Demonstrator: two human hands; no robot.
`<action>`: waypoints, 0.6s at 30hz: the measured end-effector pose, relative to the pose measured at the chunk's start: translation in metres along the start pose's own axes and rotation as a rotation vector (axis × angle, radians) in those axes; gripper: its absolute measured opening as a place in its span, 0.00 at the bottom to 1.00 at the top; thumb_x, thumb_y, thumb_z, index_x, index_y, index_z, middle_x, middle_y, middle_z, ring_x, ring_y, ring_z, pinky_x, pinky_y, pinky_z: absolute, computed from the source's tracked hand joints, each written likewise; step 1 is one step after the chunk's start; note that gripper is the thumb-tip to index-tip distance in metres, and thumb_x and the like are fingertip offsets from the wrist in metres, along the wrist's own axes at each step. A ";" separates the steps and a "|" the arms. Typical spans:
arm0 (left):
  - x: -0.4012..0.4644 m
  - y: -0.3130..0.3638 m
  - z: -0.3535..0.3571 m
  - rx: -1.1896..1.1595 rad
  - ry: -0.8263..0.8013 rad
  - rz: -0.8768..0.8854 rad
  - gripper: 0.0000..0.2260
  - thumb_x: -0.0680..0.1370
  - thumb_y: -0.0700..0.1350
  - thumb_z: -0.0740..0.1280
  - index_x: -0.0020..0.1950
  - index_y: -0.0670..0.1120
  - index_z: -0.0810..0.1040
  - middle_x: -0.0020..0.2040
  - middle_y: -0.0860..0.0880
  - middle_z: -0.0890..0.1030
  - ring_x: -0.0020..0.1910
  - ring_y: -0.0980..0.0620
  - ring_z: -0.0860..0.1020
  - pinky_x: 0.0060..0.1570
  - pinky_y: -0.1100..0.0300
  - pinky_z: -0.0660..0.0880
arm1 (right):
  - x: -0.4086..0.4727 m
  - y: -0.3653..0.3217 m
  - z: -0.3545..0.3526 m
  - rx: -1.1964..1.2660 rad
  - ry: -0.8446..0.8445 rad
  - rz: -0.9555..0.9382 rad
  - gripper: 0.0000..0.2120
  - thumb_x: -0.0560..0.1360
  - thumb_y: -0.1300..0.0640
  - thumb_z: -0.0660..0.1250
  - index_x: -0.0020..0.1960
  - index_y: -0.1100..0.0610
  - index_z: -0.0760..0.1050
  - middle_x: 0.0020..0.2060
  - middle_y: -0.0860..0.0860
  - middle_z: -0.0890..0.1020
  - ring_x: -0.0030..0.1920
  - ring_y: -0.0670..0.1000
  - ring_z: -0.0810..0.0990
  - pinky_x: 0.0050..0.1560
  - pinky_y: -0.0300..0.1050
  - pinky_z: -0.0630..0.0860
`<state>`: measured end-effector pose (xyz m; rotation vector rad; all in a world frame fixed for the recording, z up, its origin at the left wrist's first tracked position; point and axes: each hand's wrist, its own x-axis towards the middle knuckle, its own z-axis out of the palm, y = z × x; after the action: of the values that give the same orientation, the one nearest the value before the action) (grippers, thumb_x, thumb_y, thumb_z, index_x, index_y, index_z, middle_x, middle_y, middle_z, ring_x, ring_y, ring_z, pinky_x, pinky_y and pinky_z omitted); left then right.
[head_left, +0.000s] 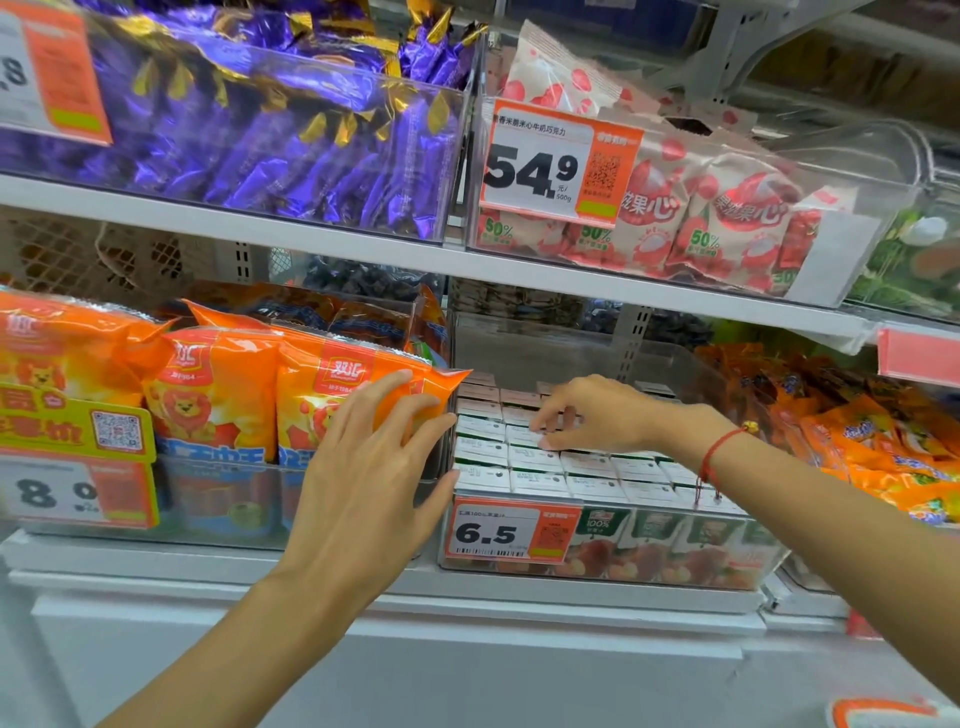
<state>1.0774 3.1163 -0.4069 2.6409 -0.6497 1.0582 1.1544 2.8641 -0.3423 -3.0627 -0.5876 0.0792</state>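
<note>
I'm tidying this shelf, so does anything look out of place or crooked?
Yes. The rightmost orange pack leans, its top corner poking across toward the juice cartons. Higher up, one red-and-white bag sticks up above the other lychee bags.

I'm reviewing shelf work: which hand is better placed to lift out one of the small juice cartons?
Right, probably. The right hand is inside the clear bin, fingertips on top of the juice cartons. The left hand is spread open against the orange bag in the neighbouring bin.
</note>
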 end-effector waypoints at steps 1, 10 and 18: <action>0.000 0.000 0.000 -0.003 -0.001 -0.003 0.22 0.70 0.52 0.76 0.61 0.45 0.81 0.60 0.47 0.80 0.69 0.42 0.70 0.65 0.43 0.69 | 0.002 -0.003 -0.004 -0.016 -0.033 0.003 0.14 0.76 0.48 0.69 0.60 0.50 0.79 0.54 0.47 0.81 0.49 0.48 0.77 0.52 0.49 0.77; 0.001 0.002 -0.002 -0.004 -0.015 -0.019 0.22 0.70 0.52 0.76 0.61 0.45 0.81 0.61 0.47 0.80 0.69 0.42 0.70 0.66 0.44 0.69 | 0.027 -0.019 -0.020 -0.072 -0.189 0.040 0.16 0.73 0.51 0.73 0.59 0.55 0.80 0.47 0.46 0.80 0.49 0.49 0.77 0.48 0.40 0.71; 0.001 0.003 -0.003 -0.010 -0.003 -0.023 0.22 0.69 0.52 0.77 0.59 0.45 0.82 0.61 0.46 0.80 0.68 0.41 0.71 0.65 0.44 0.70 | 0.033 -0.009 -0.017 0.026 -0.193 0.077 0.18 0.72 0.46 0.74 0.59 0.53 0.81 0.39 0.36 0.76 0.41 0.38 0.75 0.42 0.32 0.69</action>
<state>1.0747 3.1145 -0.4040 2.6354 -0.6219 1.0416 1.1827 2.8845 -0.3261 -3.0727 -0.4714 0.3837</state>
